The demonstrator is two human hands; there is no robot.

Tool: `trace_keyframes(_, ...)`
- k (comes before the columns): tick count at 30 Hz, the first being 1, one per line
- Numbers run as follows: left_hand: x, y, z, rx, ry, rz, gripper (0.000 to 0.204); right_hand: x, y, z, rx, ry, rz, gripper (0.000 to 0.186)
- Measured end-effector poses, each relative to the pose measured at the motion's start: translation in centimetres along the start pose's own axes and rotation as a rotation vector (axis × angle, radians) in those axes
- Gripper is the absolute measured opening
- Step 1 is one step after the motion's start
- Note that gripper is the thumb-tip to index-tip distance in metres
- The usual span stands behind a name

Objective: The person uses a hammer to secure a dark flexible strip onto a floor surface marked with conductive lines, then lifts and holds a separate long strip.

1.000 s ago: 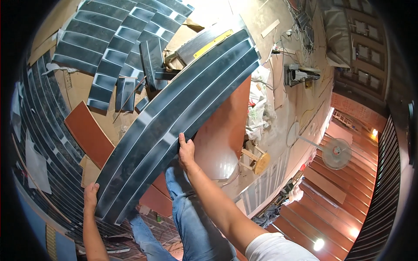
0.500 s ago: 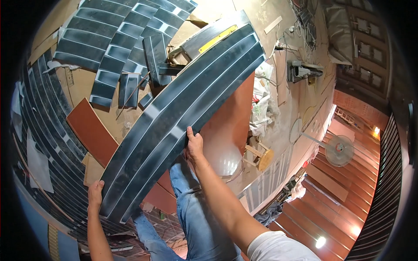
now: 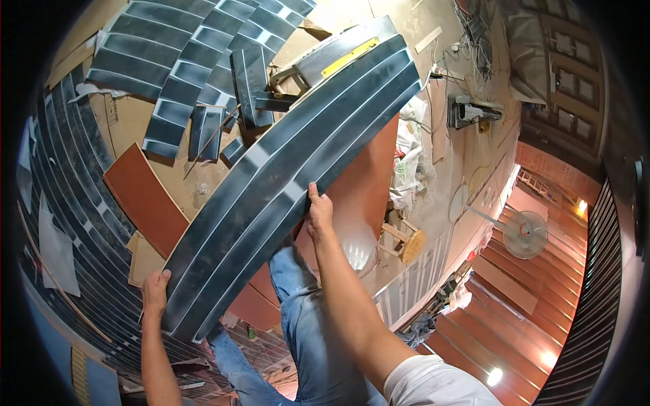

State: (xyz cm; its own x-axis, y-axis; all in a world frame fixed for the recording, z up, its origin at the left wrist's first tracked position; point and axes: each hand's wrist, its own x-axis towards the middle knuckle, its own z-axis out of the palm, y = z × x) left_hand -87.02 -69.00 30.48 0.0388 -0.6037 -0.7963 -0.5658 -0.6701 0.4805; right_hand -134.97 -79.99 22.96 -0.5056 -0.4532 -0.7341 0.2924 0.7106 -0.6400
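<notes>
Between my hands is a long, dark blue-black board [image 3: 284, 166] with pale painted lines and blurred light patches. It slants from near my legs up to the far right. My left hand [image 3: 156, 291] is closed round its near left end, thumb on top. My right hand [image 3: 319, 213] grips its right long edge about midway, thumb on the upper face and fingers hidden beneath. The far end overlaps a grey metal-topped piece [image 3: 379, 34] with a yellow strip [image 3: 349, 57]; whether it touches, I cannot tell.
Dark lined panels [image 3: 135, 57] and offcuts [image 3: 206, 132] lie at the far left. A reddish-brown board [image 3: 145, 196] sits left of the held one, a larger sheet [image 3: 369, 169] right. Further right are a white plastic bag [image 3: 409, 155], wooden stool [image 3: 414, 247], power tool [image 3: 474, 111] and fan [image 3: 526, 233].
Both hands have shifted slightly right and away from me, carrying the dark board with them. Their grip on it looks the same.
</notes>
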Motion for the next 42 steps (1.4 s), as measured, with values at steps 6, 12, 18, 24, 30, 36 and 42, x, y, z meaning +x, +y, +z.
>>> trace_keyframes(6,0.6,0.3,0.4,0.018,-0.026,-0.004,0.052,0.8,-0.7,0.2,-0.002,0.048,-0.033,0.043)
trace_keyframes(12,0.2,-2.5,0.7,-0.004,0.035,0.054,0.054,0.4,0.9,-0.9,-0.255,0.068,0.005,0.042)
trace_keyframes(18,-2.1,-5.9,-0.4,0.034,0.025,-0.004,0.054,-5.4,0.1,2.9,-0.141,0.041,0.117,0.045)
trace_keyframes(24,-2.4,-5.8,-0.4,0.021,0.020,0.051,0.055,-4.3,2.4,1.6,-0.171,0.049,0.067,0.047)
trace_keyframes(30,-3.2,-6.7,-0.8,0.049,0.036,-0.005,0.060,-6.0,2.7,2.6,-0.228,0.077,0.059,0.050)
trace_keyframes(36,-2.6,-7.4,-1.0,0.023,0.028,-0.032,0.067,-5.9,4.2,1.9,-0.261,0.093,-0.046,0.053)
trace_keyframes(42,-4.3,-9.2,-2.6,0.049,0.025,-0.031,0.067,-8.6,4.7,3.0,-0.331,0.054,-0.017,0.052)
